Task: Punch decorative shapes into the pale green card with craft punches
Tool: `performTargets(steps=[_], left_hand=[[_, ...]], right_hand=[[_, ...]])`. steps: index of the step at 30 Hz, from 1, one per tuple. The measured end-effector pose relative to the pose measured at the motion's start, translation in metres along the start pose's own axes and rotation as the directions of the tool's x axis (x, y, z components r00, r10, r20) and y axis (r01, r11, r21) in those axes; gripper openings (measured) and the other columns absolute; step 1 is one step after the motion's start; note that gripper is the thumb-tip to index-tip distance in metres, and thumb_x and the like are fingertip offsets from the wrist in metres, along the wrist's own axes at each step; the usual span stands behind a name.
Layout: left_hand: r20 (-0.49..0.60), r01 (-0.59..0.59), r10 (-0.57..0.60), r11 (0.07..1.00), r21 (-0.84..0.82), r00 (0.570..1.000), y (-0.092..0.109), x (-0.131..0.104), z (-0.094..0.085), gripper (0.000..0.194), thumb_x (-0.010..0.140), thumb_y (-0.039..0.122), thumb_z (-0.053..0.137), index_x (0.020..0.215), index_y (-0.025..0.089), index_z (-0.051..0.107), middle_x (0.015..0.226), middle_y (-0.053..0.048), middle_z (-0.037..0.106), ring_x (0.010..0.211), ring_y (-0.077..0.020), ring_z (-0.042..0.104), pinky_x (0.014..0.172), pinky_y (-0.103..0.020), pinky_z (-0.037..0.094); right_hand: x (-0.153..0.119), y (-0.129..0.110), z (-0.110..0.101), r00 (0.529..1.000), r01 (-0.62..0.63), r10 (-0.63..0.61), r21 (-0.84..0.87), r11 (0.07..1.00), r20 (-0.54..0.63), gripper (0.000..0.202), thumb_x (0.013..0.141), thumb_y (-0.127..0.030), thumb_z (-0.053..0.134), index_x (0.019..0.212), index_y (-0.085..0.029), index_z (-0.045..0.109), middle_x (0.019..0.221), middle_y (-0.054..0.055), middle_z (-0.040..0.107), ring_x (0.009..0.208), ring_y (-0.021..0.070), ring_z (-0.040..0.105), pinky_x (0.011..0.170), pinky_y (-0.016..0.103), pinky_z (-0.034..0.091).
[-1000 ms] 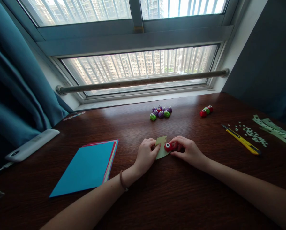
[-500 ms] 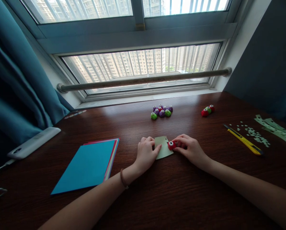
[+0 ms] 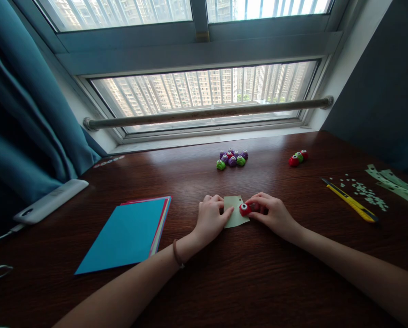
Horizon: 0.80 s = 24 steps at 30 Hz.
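Observation:
My left hand point(image 3: 211, 215) pinches the left edge of a small pale green sheet of paper point(image 3: 233, 219), thumb on top. At the sheet's right edge, my right hand point(image 3: 270, 210) grips a small red craft punch point(image 3: 244, 209) with a white, dark-centred round top. The punch overlaps the paper; its slot is hidden. A tiny dark hole shows near the sheet's upper right corner. Farther back stands a cluster of purple, green and red craft punches point(image 3: 232, 161). Three more punches point(image 3: 298, 157), red and green, sit to the right.
A yellow utility knife point(image 3: 352, 200) lies at the right, beside scattered paper bits point(image 3: 368, 193) and punched green strips point(image 3: 391, 182). Blue-topped coloured paper point(image 3: 125, 234) lies at the left. A white power bank or similar device point(image 3: 50, 201) with a cable rests near the curtain point(image 3: 29, 114).
The red punch sits slightly lower and farther left on the paper, more upright, and the small hole shows more clearly. The whole view has shifted a little; both hands keep their grips.

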<state>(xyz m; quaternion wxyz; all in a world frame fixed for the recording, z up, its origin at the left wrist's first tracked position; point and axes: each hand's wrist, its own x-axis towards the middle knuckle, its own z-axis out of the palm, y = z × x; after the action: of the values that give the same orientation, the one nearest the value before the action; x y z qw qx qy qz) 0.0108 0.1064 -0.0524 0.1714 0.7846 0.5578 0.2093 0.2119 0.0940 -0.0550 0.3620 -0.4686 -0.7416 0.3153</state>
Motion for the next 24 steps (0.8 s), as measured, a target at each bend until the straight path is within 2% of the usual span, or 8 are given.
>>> performTargets(steps=[4, 9, 12, 18, 21, 24], left_hand=[[-0.040, 0.003, 0.000, 0.998, 0.066, 0.999, 0.000, -0.001, 0.003, 0.021, 0.078, 0.038, 0.056, 0.076, 0.018, 0.060, 0.086, -0.003, 0.055, 0.086, -0.0224, 0.045, 0.075, -0.035, 0.037], [-0.129, 0.057, -0.041, 0.991, 0.125, 0.991, -0.002, -0.001, 0.008, 0.039, 0.069, 0.041, 0.064, 0.094, 0.014, 0.049, 0.094, -0.007, 0.049, 0.089, -0.0241, 0.045, 0.078, -0.037, 0.040], [-0.138, 0.038, -0.022, 0.992, 0.118, 0.990, -0.002, -0.002, 0.010, 0.046, 0.070, 0.040, 0.064, 0.103, 0.014, 0.045, 0.100, -0.008, 0.046, 0.095, -0.0254, 0.044, 0.082, -0.039, 0.039], [-0.138, 0.017, -0.005, 0.996, 0.088, 0.990, -0.004, -0.002, 0.011, 0.044, 0.070, 0.039, 0.064, 0.102, 0.015, 0.046, 0.100, -0.008, 0.047, 0.094, -0.0255, 0.045, 0.081, -0.039, 0.040], [-0.188, 0.003, 0.002, 1.000, 0.024, 0.982, -0.002, -0.003, 0.009, 0.045, 0.071, 0.038, 0.063, 0.105, 0.016, 0.045, 0.102, -0.008, 0.047, 0.097, -0.0250, 0.045, 0.083, -0.039, 0.039], [-0.246, -0.092, 0.097, 0.995, 0.029, 0.964, 0.005, -0.007, 0.002, 0.046, 0.076, 0.032, 0.058, 0.116, 0.018, 0.042, 0.116, -0.010, 0.044, 0.109, -0.0247, 0.041, 0.091, -0.039, 0.035]], right_hand=[[0.000, -0.002, -0.001, 1.000, 0.000, 0.000, -0.006, 1.000, 0.013, 0.018, 0.072, -0.014, 0.065, 0.088, -0.019, 0.064, 0.085, -0.001, 0.056, 0.061, 0.0080, 0.047, 0.056, 0.021, 0.041], [0.000, -0.002, -0.001, 1.000, 0.006, -0.005, -0.013, 1.000, 0.019, 0.017, 0.072, -0.013, 0.064, 0.088, -0.019, 0.063, 0.084, -0.001, 0.056, 0.062, 0.0084, 0.047, 0.056, 0.021, 0.041], [0.000, -0.001, -0.001, 1.000, 0.006, -0.006, -0.014, 1.000, 0.017, 0.016, 0.072, -0.013, 0.064, 0.087, -0.019, 0.063, 0.083, 0.000, 0.056, 0.062, 0.0087, 0.048, 0.056, 0.021, 0.041], [0.000, -0.003, -0.001, 1.000, 0.008, -0.008, -0.021, 1.000, 0.018, 0.015, 0.072, -0.015, 0.064, 0.087, -0.019, 0.062, 0.083, 0.000, 0.055, 0.062, 0.0085, 0.048, 0.056, 0.021, 0.041], [0.000, -0.003, 0.000, 1.000, 0.008, -0.008, -0.015, 1.000, 0.013, 0.016, 0.072, -0.018, 0.065, 0.088, -0.019, 0.062, 0.083, 0.000, 0.055, 0.063, 0.0088, 0.048, 0.056, 0.022, 0.042], [0.000, -0.002, 0.001, 1.000, 0.008, -0.009, -0.004, 1.000, -0.010, 0.024, 0.071, -0.021, 0.067, 0.093, -0.019, 0.059, 0.084, 0.000, 0.054, 0.062, 0.0096, 0.049, 0.056, 0.023, 0.043]])
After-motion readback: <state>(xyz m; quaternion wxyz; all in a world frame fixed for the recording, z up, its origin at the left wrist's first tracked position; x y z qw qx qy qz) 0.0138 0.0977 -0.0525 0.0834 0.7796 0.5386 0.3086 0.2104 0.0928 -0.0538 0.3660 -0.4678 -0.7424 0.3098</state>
